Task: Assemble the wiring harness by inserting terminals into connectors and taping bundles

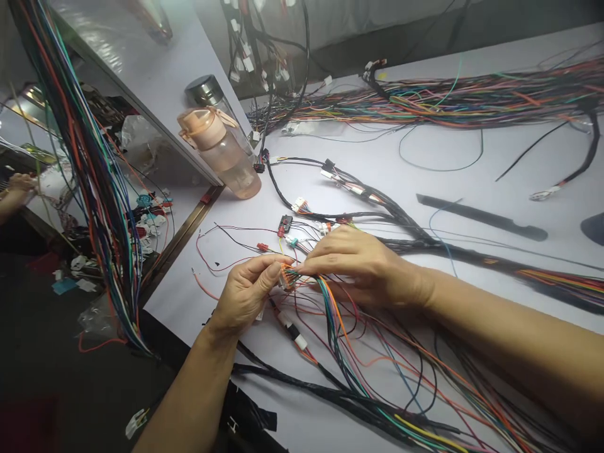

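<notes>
From where I stand, the wiring looks partly made up. The left hand (243, 289) pinches an orange-and-clear connector (287, 277) between thumb and forefinger, just above the white tabletop (368, 150), near its left-hand edge. The right hand (377, 267) comes in from the other side, its fingers close together at the wires behind that housing; whether they grip one I cannot tell, since the thumb is mostly hidden.

A good many wires run into the connector's back, and a coloured bundle (330, 314) trails away from it, so I'd judge that piece well filled. Whether any cavity lacks its wire is too small to make out (and those fingers cover half the view anyway).

Beyond the hands, more looks finished: a white connector (299, 204) has its wires in, a black-and-red connector (285, 225) sits wired beside it, and the thick trunk (472, 257) is wrapped in black tape. The front cable (302, 384) is taped along much of its length too.

What seems left is the loose stuff. A reddish-orange wire (204, 288) lies with its tip in no housing, other thin wires end bare nearby, and the strands spread around the right forearm have no wrapping.
</notes>
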A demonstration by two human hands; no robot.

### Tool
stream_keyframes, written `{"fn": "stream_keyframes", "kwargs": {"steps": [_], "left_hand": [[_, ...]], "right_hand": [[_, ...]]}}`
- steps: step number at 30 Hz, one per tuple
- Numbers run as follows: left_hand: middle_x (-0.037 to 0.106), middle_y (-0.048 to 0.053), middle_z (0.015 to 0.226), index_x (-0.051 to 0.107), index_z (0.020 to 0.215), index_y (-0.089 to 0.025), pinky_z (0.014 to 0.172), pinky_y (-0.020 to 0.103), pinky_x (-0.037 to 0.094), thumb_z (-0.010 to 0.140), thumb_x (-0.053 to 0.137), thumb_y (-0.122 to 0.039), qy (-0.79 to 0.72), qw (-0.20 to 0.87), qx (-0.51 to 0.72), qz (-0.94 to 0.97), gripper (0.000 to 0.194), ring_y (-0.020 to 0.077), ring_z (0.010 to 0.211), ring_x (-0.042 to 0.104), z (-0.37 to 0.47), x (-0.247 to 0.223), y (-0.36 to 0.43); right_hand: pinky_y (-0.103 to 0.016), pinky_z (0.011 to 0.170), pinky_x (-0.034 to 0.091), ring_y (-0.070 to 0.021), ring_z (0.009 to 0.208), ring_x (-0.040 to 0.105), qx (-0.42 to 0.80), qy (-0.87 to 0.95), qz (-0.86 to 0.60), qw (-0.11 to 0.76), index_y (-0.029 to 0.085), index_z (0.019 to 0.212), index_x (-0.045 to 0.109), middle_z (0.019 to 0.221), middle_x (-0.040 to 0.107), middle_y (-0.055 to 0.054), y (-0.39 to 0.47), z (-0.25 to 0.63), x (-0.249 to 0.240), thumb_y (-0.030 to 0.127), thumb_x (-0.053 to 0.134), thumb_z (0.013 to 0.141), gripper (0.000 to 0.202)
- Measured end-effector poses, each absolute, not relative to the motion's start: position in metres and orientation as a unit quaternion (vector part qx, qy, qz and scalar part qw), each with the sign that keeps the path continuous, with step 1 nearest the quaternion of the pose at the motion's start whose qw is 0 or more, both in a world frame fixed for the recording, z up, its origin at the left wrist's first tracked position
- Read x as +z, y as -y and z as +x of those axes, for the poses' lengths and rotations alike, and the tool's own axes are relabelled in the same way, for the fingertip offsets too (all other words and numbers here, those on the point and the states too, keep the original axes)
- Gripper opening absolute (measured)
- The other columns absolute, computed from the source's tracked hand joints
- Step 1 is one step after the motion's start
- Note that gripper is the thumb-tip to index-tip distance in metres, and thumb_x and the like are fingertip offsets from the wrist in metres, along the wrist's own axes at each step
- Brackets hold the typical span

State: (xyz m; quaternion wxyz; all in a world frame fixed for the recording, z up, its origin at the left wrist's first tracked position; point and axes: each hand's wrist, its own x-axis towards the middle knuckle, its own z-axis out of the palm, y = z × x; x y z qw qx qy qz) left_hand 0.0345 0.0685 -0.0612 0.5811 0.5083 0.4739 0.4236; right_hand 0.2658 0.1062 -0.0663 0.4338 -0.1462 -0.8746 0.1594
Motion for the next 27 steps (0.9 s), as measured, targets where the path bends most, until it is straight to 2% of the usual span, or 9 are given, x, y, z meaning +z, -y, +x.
{"fn": "stream_keyframes", "kwargs": {"steps": [2,5,8,12,17,20,22,24,27], "left_hand": [[0.070,0.002,0.083,0.076,0.094,-0.023,0.072,0.021,0.050,0.084,0.067,-0.033,-0.479,0.577,0.423,0.509,0.016,0.0100,0.074,0.062,0.033,-0.062,-0.068],[0.071,0.002,0.087,0.076,0.094,-0.023,0.074,0.021,0.050,0.085,0.067,-0.032,-0.480,0.576,0.419,0.512,0.015,0.0101,0.078,0.063,0.030,-0.064,-0.067],[0.072,0.002,0.091,0.075,0.094,-0.024,0.076,0.019,0.049,0.086,0.066,-0.031,-0.477,0.577,0.417,0.516,0.014,0.0096,0.082,0.063,0.027,-0.066,-0.066],[0.071,0.001,0.085,0.075,0.095,-0.025,0.074,0.018,0.049,0.086,0.065,-0.030,-0.472,0.582,0.415,0.517,0.014,0.0087,0.077,0.063,0.028,-0.066,-0.067],[0.070,0.001,0.079,0.075,0.094,-0.022,0.074,0.021,0.049,0.085,0.066,-0.030,-0.472,0.579,0.418,0.516,0.014,0.0093,0.072,0.063,0.030,-0.064,-0.067],[0.070,0.002,0.080,0.074,0.094,-0.021,0.073,0.023,0.050,0.085,0.066,-0.030,-0.476,0.575,0.420,0.516,0.015,0.0106,0.071,0.063,0.030,-0.064,-0.067],[0.070,0.002,0.079,0.074,0.095,-0.022,0.073,0.025,0.051,0.086,0.065,-0.030,-0.473,0.575,0.419,0.520,0.015,0.0114,0.070,0.063,0.031,-0.064,-0.067],[0.070,0.003,0.083,0.075,0.095,-0.023,0.080,0.028,0.051,0.087,0.064,-0.031,-0.469,0.559,0.423,0.537,0.015,0.0138,0.078,0.065,0.032,-0.063,-0.067],[0.067,0.008,0.111,0.075,0.091,-0.023,0.103,0.036,0.043,0.087,0.063,-0.030,-0.464,0.504,0.431,0.587,0.015,0.0218,0.113,0.058,0.035,-0.058,-0.069]], "right_hand": [[-0.033,0.078,0.048,-0.0154,0.089,0.064,0.145,0.884,-0.159,0.415,0.018,0.115,0.062,0.099,0.072,-0.006,-0.114,0.275,-0.063,0.014,0.052,0.088,0.028],[-0.035,0.081,0.048,-0.0164,0.089,0.065,0.116,0.835,-0.278,0.460,0.019,0.111,0.064,0.099,0.072,-0.007,-0.124,0.284,-0.065,0.012,0.051,0.087,0.028],[-0.036,0.082,0.047,-0.0185,0.090,0.067,0.072,0.790,-0.397,0.462,0.019,0.100,0.068,0.096,0.074,-0.006,-0.129,0.288,-0.074,0.018,0.054,0.089,0.018],[-0.037,0.082,0.046,-0.0206,0.092,0.066,0.057,0.788,-0.457,0.409,0.021,0.095,0.071,0.096,0.074,-0.005,-0.136,0.286,-0.075,0.025,0.055,0.090,0.017],[-0.037,0.078,0.044,-0.0239,0.091,0.065,0.073,0.803,-0.530,0.263,0.021,0.101,0.073,0.100,0.074,-0.008,-0.152,0.263,-0.057,0.030,0.059,0.087,0.022],[-0.036,0.073,0.039,-0.0228,0.081,0.063,0.072,0.803,-0.569,0.162,0.021,0.103,0.073,0.089,0.074,-0.008,-0.163,0.243,-0.052,0.031,0.060,0.085,0.024],[-0.035,0.071,0.035,-0.0207,0.075,0.060,0.058,0.811,-0.570,0.116,0.019,0.095,0.074,0.082,0.072,-0.009,-0.168,0.236,-0.052,0.028,0.056,0.087,0.022],[-0.034,0.068,0.030,-0.0181,0.070,0.056,0.039,0.828,-0.550,0.102,0.016,0.087,0.073,0.081,0.071,-0.010,-0.169,0.235,-0.051,0.025,0.049,0.091,0.026],[-0.033,0.063,0.024,-0.0153,0.066,0.049,0.028,0.862,-0.491,0.124,0.014,0.081,0.069,0.082,0.068,-0.011,-0.163,0.243,-0.048,0.022,0.038,0.095,0.034]]}}
